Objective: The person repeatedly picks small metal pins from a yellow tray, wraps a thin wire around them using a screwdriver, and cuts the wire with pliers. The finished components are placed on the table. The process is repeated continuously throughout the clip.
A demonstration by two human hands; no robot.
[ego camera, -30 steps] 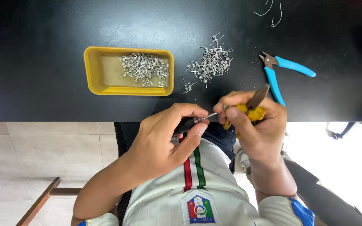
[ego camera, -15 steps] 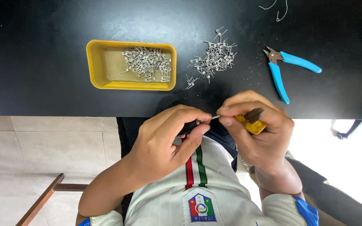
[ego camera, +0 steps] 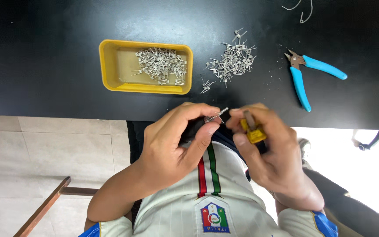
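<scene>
At the lower centre of the frame, just below the edge of the black tabletop (ego camera: 44, 66), the person's two hands meet over a white striped shirt (ego camera: 211, 193). The left hand (ego camera: 172, 149) pinches one small silver wire coil (ego camera: 216, 116) between thumb and fingertips, its two thin legs pointing up and right. The right hand (ego camera: 270, 151) is wrapped tightly around one small yellow-handled tool (ego camera: 252, 129) with a dark metal shaft, the tool's tip just beside the coil — whether it touches the coil I cannot tell.

On the tabletop, upper centre-left, sits one yellow rectangular plastic tray (ego camera: 110, 66) holding a heap of the same silver coils, too many and too tangled to count. Just right of the tray lies a second, loose pile of silver coils (ego camera: 233, 59), also beyond counting, with one or two strays lying between the pile and the tray's lower right corner. Further right rests one pair of blue-handled flush cutters (ego camera: 305, 77), handles spread apart, jaws pointing toward the pile. At the top right edge lie two bent scraps of thin wire (ego camera: 301, 8). One brown wooden piece of furniture (ego camera: 44, 206) shows at the lower left, on the pale tiled floor (ego camera: 44, 153).
</scene>
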